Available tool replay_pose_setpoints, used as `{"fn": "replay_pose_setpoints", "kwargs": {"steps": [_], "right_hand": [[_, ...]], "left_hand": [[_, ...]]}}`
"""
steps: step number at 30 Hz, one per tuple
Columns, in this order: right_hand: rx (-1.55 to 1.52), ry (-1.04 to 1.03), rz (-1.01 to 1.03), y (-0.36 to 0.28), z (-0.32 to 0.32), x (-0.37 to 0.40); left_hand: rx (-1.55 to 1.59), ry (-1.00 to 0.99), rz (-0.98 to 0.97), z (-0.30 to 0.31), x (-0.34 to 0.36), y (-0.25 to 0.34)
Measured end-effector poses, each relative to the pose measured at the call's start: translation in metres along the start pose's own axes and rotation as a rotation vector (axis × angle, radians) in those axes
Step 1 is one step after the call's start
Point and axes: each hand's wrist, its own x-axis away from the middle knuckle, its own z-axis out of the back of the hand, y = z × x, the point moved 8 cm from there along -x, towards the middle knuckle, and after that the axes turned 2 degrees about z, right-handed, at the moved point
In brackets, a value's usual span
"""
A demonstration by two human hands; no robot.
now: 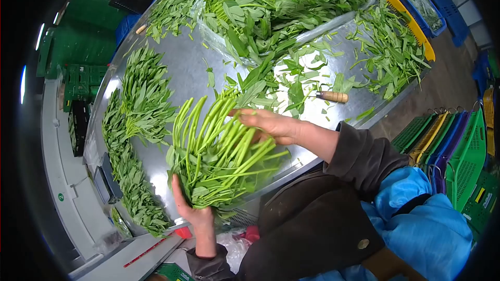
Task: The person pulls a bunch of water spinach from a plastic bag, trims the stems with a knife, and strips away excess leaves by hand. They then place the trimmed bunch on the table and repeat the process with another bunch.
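A bunch of leafy greens with long pale-green stems is between my two hands, above the near edge of the metal table. My left hand cups the bunch from below, its thumb up along the leaves. From the right, my right hand reaches over the stems, with its fingers partly hidden behind them. A wooden-handled knife lies on the table beyond my right hand, among cut stem pieces and loose leaves.
A large heap of greens in clear plastic covers the far side. Bundled greens line the left edge. More loose greens lie right, by a yellow crate. Colored crates stand stacked at right; a blue crate sits behind.
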Motion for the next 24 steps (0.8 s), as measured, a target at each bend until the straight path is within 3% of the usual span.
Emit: {"fn": "replay_pose_setpoints", "kwargs": {"steps": [1,3,5,6,8,10,14,15,16,18,20,21,24], "right_hand": [[0.0,0.0,-0.001,-0.004,0.006,-0.001],[0.393,0.323,-0.069,-0.023,0.061,-0.005],[0.549,0.632,0.186,-0.072,0.109,0.006],[0.848,0.614,0.257,-0.088,0.117,0.011],[0.949,0.446,0.055,-0.084,0.082,0.017],[0.958,0.12,0.315,-0.076,0.015,0.016],[1.596,0.024,0.404,-0.044,-0.061,0.007],[1.604,0.019,0.493,-0.037,-0.061,0.002],[1.606,0.021,0.494,-0.035,-0.053,-0.001],[0.803,0.142,0.453,-0.054,-0.01,-0.003],[0.13,0.189,0.173,-0.061,0.046,0.005],[0.133,0.186,0.169,-0.062,0.056,0.011],[1.441,0.337,0.191,-0.073,0.076,0.025]], "left_hand": [[0.042,0.002,0.022,0.0,-0.001,-0.003],[0.014,0.016,0.001,0.003,-0.001,-0.009],[-0.018,0.037,-0.002,0.006,0.0,-0.007],[-0.052,0.045,-0.01,0.008,0.0,-0.005],[-0.055,0.065,-0.018,0.006,-0.001,-0.003],[-0.138,0.08,-0.075,0.003,-0.003,0.005],[-0.14,0.061,-0.157,-0.009,-0.012,0.018],[-0.127,0.064,-0.15,-0.009,-0.013,0.017],[-0.125,0.065,-0.152,-0.008,-0.013,0.014],[-0.103,0.071,-0.09,-0.002,-0.01,0.002],[-0.122,0.067,-0.056,0.002,-0.007,-0.001],[-0.076,0.088,-0.033,0.005,-0.006,-0.007],[-0.018,0.112,0.01,0.01,-0.005,-0.01]]}}
